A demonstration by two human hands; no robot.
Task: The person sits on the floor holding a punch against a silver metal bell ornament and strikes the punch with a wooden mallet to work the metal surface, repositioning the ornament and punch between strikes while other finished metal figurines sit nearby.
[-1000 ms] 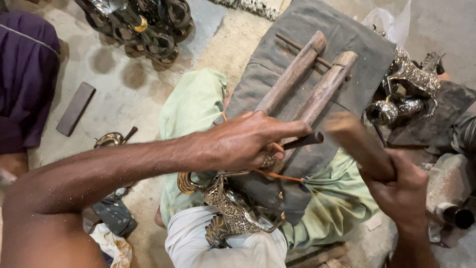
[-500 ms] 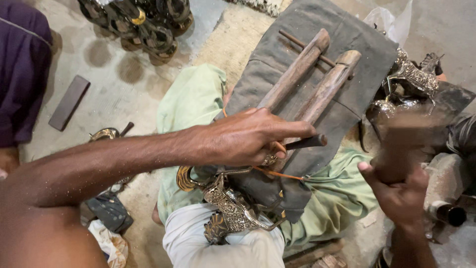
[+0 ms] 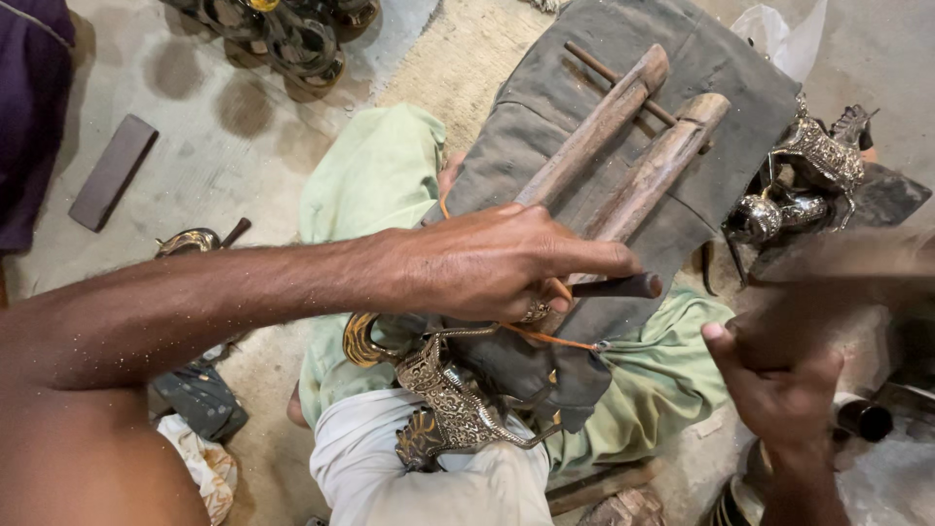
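While the left hand (image 3: 497, 263) pins a dark punch (image 3: 616, 286) over the brass ornament (image 3: 443, 394) on the lap, axis pointing right, the right hand (image 3: 779, 390) grips a blurred mallet (image 3: 838, 282) just right of its tip.

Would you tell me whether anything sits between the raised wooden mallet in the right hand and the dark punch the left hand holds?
Nothing visible does. The right hand holds the blurred mallet just right of the punch, whose end pokes free of the left hand.
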